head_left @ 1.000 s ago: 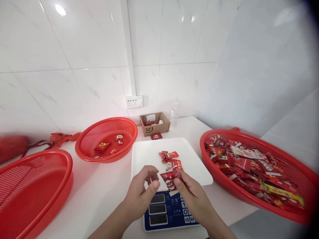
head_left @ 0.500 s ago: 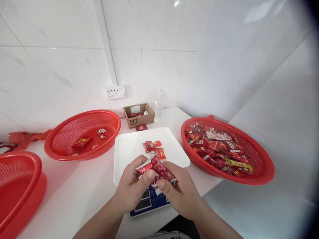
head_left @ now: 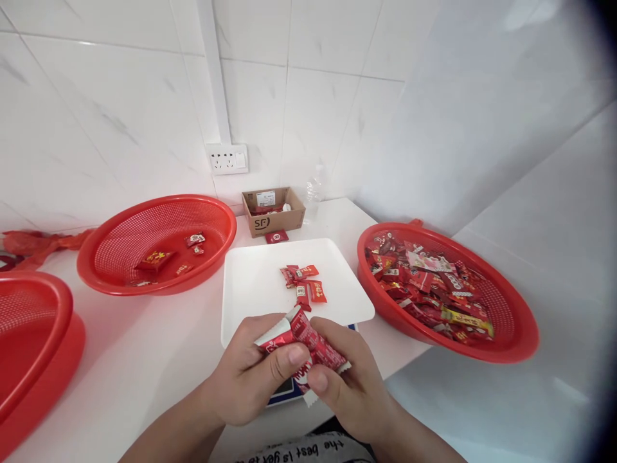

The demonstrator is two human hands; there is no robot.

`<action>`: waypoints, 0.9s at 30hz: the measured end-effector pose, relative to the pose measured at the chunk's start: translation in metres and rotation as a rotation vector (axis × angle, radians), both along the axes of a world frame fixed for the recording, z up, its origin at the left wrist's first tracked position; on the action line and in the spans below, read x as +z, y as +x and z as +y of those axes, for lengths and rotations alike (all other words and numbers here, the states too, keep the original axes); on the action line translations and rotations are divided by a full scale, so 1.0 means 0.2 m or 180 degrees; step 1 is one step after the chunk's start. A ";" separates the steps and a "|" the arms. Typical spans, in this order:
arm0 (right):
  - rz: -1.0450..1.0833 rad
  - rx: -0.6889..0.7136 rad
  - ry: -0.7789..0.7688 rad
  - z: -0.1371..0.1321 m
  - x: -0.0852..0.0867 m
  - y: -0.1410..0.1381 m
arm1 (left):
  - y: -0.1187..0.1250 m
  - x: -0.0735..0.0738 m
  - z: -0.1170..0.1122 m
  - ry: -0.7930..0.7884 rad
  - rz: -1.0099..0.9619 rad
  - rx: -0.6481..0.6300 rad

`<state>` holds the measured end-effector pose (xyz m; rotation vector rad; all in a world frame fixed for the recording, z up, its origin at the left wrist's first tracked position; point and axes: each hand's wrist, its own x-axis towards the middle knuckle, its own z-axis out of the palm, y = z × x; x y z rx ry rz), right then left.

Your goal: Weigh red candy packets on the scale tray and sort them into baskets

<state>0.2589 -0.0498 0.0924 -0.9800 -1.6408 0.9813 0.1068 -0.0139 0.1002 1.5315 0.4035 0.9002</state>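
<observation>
Both hands meet over the near edge of a kitchen scale, whose white weighing tray [head_left: 250,276] lies in front of me. My left hand [head_left: 255,373] is closed on red-and-white wrapped candies [head_left: 308,344], thumb on top. From the other side my right hand [head_left: 351,366] also grips these wrapped candies, its thumb pressed near their lower end. Several small red candy packets [head_left: 303,286] lie on the tray just beyond my fingers. The scale's dark blue base [head_left: 284,392] is mostly hidden under my hands.
At the right stands a red basket [head_left: 518,328] heaped with wrapped candies. A red basket [head_left: 106,257] at the left holds a few packets; another red basket [head_left: 62,321] is nearer. Behind the tray are a cardboard box [head_left: 277,222], a red packet [head_left: 276,236] and a clear bottle [head_left: 314,190].
My view has tilted and shifted slightly. Both hands keep hold of the wrapped candies, which sit a little lower and nearer to me, uncovering more of the packets on the tray.
</observation>
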 end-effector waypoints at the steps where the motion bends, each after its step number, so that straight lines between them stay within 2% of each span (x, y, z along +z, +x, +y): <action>1: 0.0028 0.0023 -0.0031 0.00 0.00 0.00 | 0.00 0.00 0.00 0.0049 0.0029 0.0025; 9: 0.0006 -0.0075 -0.0230 0.04 -0.01 0.00 | 0.02 -0.03 0.05 -0.0043 0.0133 0.0300; 12: -0.0218 -0.0295 0.0058 0.08 0.00 0.00 | 0.02 -0.05 0.07 -0.0142 0.0223 0.0365; 16: -0.0589 -0.0629 0.0422 0.11 0.00 0.00 | 0.02 -0.06 0.10 -0.0265 0.0268 0.0661; 19: -0.0626 -0.0745 0.0511 0.12 -0.01 0.00 | 0.02 -0.05 0.12 -0.0297 0.0183 0.0608; 24: -0.0421 -0.0502 0.0138 0.14 -0.03 0.00 | 0.01 -0.05 0.13 -0.0167 0.0163 0.0808; 27: -0.0305 -0.0396 -0.0039 0.15 -0.02 0.01 | 0.01 -0.05 0.13 -0.0088 0.0352 0.0753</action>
